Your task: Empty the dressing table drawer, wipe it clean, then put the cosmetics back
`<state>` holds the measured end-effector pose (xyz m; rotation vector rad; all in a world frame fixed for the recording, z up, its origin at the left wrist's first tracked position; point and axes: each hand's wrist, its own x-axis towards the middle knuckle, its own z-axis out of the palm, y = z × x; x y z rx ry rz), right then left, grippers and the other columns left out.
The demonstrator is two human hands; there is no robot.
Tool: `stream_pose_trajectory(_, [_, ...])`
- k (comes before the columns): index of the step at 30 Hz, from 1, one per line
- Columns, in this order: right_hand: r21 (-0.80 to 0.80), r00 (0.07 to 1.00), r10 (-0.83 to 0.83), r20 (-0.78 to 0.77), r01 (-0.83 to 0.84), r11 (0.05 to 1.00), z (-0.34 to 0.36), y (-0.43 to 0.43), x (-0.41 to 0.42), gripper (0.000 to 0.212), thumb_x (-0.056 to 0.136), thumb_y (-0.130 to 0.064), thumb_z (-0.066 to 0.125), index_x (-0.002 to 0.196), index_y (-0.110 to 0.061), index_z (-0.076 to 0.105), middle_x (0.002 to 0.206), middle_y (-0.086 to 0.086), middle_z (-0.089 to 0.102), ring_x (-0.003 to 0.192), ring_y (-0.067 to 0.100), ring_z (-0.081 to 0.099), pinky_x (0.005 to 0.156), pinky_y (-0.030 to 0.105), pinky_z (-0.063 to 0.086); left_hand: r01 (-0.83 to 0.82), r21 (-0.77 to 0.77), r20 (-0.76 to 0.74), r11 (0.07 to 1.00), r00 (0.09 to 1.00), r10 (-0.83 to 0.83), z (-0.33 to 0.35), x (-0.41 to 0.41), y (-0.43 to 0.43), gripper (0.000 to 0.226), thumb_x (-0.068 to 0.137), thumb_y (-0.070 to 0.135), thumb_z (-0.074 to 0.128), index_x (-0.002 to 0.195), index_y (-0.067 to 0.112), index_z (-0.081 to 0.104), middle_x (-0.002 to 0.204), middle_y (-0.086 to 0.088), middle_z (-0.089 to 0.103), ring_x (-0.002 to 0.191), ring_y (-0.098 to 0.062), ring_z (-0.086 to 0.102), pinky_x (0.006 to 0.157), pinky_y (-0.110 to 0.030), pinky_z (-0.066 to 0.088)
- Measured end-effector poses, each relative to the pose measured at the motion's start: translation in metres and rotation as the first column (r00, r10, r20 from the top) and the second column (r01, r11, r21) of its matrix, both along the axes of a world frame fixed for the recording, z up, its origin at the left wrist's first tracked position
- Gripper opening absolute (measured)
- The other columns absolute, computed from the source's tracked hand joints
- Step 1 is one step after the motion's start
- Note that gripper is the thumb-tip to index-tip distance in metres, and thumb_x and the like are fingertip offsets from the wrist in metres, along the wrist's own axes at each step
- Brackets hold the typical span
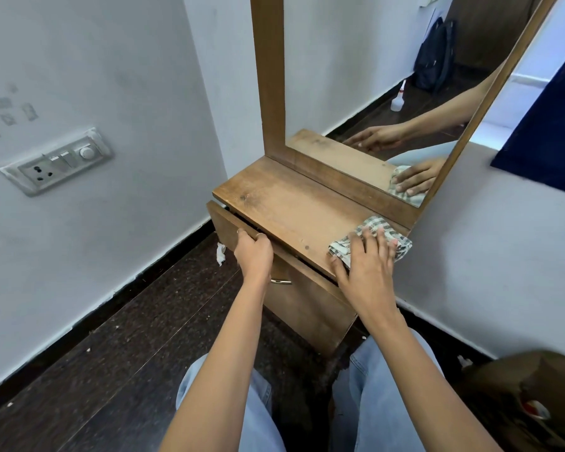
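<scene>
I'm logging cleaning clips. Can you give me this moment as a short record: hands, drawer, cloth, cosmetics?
left hand: fingers curled over the top edge of the drawer front
right hand: flat, fingers spread, pressing on the cloth
drawer: slightly ajar, inside hidden
cloth: checked, folded, at the right end of the tabletop
cosmetics: none in view

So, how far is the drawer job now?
Done: nothing certain; the drawer is barely open and its inside is hidden. In hand: the left hand grips its top edge, the right hand presses the checked cloth on the tabletop. Left: cannot tell; no cosmetics show.
</scene>
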<state>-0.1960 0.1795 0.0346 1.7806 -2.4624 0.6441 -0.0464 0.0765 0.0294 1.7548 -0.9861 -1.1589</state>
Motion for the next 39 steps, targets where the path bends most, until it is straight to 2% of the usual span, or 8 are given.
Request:
stream_pose_trajectory(8, [0.001,0.998,0.059,0.004,-0.059,0.998,-0.003,0.0,-0.008,0.052,0.096,-0.037,0.05,0.139,-0.009,0.043,0.149,0.016,0.033,0.144,0.031,0.019,0.117,0.046,-0.002,0.03,-0.004,0.049,1.0,0.998,-0.03,0.007,-0.014,-0.006,0.03,0.091,0.014,0.04,0.119,0.012,0.051,0.103,-0.006,0.062,0.062,-0.01,0.049,0.038,-0.017,0.032])
stream_pose_trajectory(13, [-0.016,0.996,0.091,0.007,-0.091,0.996,-0.005,-0.001,-0.013,0.05,0.097,-0.037,0.047,0.139,-0.011,0.042,0.151,0.015,0.032,0.145,0.029,0.017,0.116,0.042,-0.007,-0.018,0.033,-0.014,0.999,1.0,0.019,0.012,-0.021,-0.011,0.029,0.089,0.02,0.04,0.114,0.009,0.05,0.109,-0.01,0.059,0.084,-0.024,0.053,0.063,-0.03,0.036])
stream_pose_trajectory(22, [0.016,0.996,0.088,-0.033,-0.088,0.996,-0.01,-0.004,-0.014,0.057,0.094,-0.045,0.032,0.139,-0.012,0.04,0.15,0.012,0.033,0.144,0.028,0.019,0.116,0.042,-0.006,-0.018,0.038,-0.057,0.999,0.998,0.02,0.011,-0.019,-0.01,0.028,0.091,0.027,0.04,0.113,0.011,0.05,0.105,-0.006,0.058,0.077,-0.018,0.05,0.057,-0.03,0.036])
stream_pose_trajectory(25, [0.045,0.995,0.099,-0.025,-0.097,0.994,-0.008,-0.003,-0.016,0.052,0.099,-0.043,0.036,0.142,-0.014,0.036,0.153,0.011,0.027,0.146,0.026,0.012,0.116,0.042,-0.008,0.041,0.006,-0.207,0.999,0.978,-0.039,0.006,-0.012,-0.011,0.032,0.091,0.03,0.043,0.117,0.012,0.047,0.115,-0.009,0.058,0.096,-0.024,0.057,0.088,-0.04,0.049])
stream_pose_trajectory(28, [0.054,0.993,0.114,0.002,-0.114,0.992,-0.002,-0.001,-0.016,0.058,0.098,-0.048,0.038,0.144,-0.014,0.031,0.155,0.009,0.022,0.147,0.023,0.005,0.115,0.039,-0.012,0.076,-0.131,-0.063,0.988,0.994,-0.085,0.009,-0.006,-0.009,0.042,0.092,0.03,0.046,0.128,0.01,0.044,0.119,-0.007,0.056,0.109,-0.026,0.054,0.097,-0.041,0.044])
stream_pose_trajectory(30, [0.008,0.993,0.114,0.038,-0.114,0.993,0.005,0.001,-0.012,0.061,0.097,-0.049,0.04,0.145,-0.012,0.031,0.156,0.009,0.022,0.147,0.022,0.005,0.116,0.04,-0.009,0.125,-0.365,0.132,0.923,0.988,-0.082,0.015,-0.003,-0.008,0.048,0.092,0.028,0.047,0.136,0.01,0.039,0.133,-0.008,0.05,0.124,-0.024,0.046,0.106,-0.039,0.037])
stream_pose_trajectory(34, [-0.243,0.993,0.107,0.057,-0.09,0.966,0.033,-0.012,-0.003,0.061,0.098,-0.037,0.046,0.146,-0.004,0.03,0.157,0.014,0.019,0.148,0.024,0.004,0.119,0.041,-0.002,0.354,-0.572,0.45,0.74,0.89,-0.078,0.047,-0.007,-0.023,0.059,0.1,0.028,0.038,0.149,0.004,0.015,0.158,-0.014,0.013,0.146,-0.023,0.006,0.119,-0.034,0.008])
stream_pose_trajectory(39, [-0.524,0.996,0.058,-0.065,-0.083,0.848,0.104,-0.061,-0.005,0.065,0.097,-0.028,0.047,0.149,0.002,0.02,0.158,0.02,0.011,0.147,0.029,-0.001,0.12,0.044,0.001,0.507,-0.783,0.579,0.361,0.806,0.125,0.133,-0.027,-0.058,0.056,0.1,0.023,0.038,0.148,0.0,0.019,0.157,-0.019,0.013,0.146,-0.031,0.006,0.119,-0.046,0.008])
